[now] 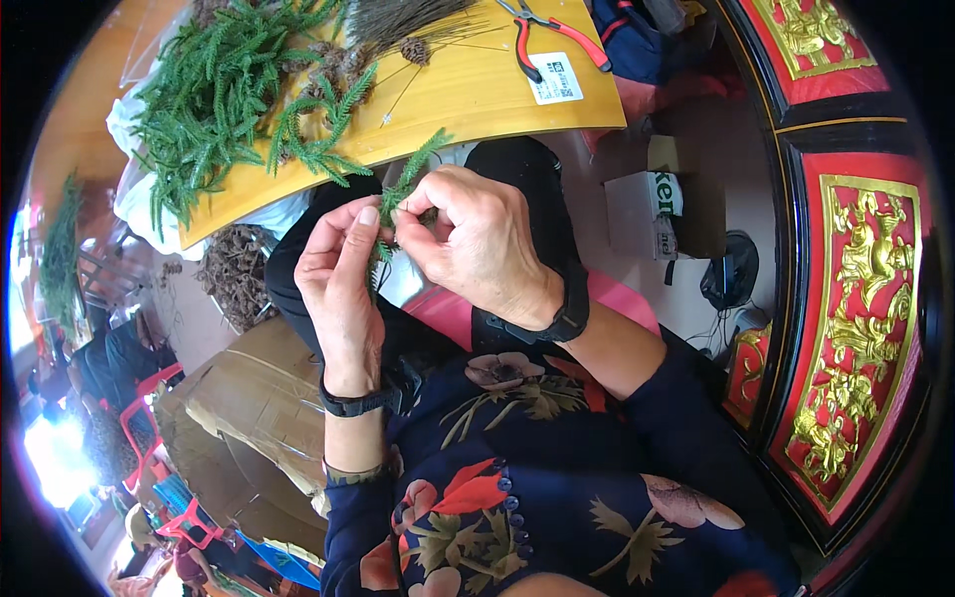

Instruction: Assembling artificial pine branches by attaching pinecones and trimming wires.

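Observation:
Over my lap, just off the table's near edge, both hands grip one green artificial pine sprig (pixel 413 171). My left hand (pixel 343 267) closes on its lower part, thumb pressed against the fingers. My right hand (pixel 479 231) pinches the stem from the other side, close to the left fingertips. The sprig's needled tip points up and to the right, and more needles show below the fingers. Whether a thin wire is also in the pinch cannot be seen. On the table lie a heap of similar green sprigs (pixel 204 104) and a brown pine cone (pixel 415 51).
Red-handled pliers (pixel 524 45) and a white label (pixel 555 80) lie on the yellow tabletop (pixel 468 104). Dark thin stems (pixel 398 20) lie at the back. A container of brown cones (pixel 237 279) and cardboard (pixel 254 398) stand left. An open box (pixel 637 214) and gold-carved red panels (pixel 860 328) are right.

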`<state>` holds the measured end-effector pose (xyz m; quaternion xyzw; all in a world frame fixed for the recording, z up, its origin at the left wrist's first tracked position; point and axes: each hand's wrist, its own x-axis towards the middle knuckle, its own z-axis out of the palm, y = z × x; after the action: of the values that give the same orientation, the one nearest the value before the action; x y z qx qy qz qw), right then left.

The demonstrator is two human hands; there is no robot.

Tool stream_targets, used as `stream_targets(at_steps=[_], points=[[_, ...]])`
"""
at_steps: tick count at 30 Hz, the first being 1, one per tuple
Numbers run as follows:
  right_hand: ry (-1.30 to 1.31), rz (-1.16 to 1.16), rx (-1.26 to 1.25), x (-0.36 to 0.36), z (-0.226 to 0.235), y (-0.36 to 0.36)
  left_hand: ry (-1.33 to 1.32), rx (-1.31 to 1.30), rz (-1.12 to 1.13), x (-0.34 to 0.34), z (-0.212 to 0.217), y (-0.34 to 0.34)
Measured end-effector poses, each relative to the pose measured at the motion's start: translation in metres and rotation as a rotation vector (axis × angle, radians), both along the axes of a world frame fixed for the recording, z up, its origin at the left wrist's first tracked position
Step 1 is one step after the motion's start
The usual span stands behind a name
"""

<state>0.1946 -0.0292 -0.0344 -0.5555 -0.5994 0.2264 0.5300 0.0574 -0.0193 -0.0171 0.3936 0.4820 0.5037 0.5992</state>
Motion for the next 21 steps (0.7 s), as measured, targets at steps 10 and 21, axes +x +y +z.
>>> stream_targets(at_steps=[10,21], points=[[-0.153,-0.051,0.054,0.001,0.003,-0.001,0.012,-0.128,0.012,0.005,0.006,0.002],[-0.134,0.114,0.105,-0.008,0.002,-0.001,-0.142,-0.159,0.081,-0.02,-0.003,0.012]])
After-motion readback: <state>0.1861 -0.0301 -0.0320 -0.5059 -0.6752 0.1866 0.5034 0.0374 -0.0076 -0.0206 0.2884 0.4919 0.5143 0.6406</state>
